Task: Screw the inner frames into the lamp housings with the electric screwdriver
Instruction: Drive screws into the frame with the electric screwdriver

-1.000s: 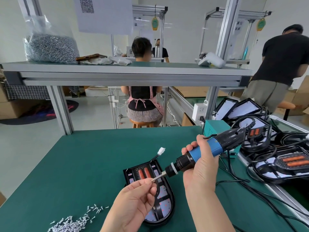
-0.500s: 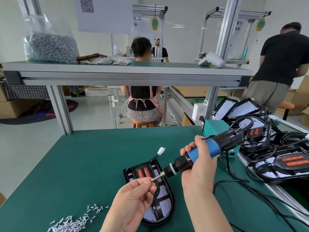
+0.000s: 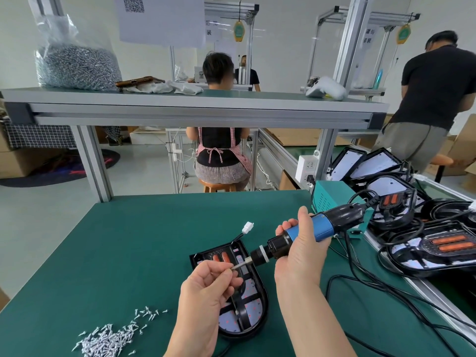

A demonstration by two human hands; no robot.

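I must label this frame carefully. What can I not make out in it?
Any screw on the bit: head view, the left hand pinches and covers the tip.
Middle of the lamp housing: head view, behind the left hand.
Screw pile: head view, bottom edge cuts it.
Grip of the screwdriver: head view, the right hand wraps it.

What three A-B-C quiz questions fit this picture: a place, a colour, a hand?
1. Where is the loose screw pile? A) on the green mat B) on a stool C) in a box
2. The electric screwdriver's grip is? A) red B) blue C) yellow
3. The left hand is? A) lying flat B) pinching at the bit's tip C) waving
A: screws lie on the mat. B: blue grip in the right hand. B: fingertips meet at the bit.
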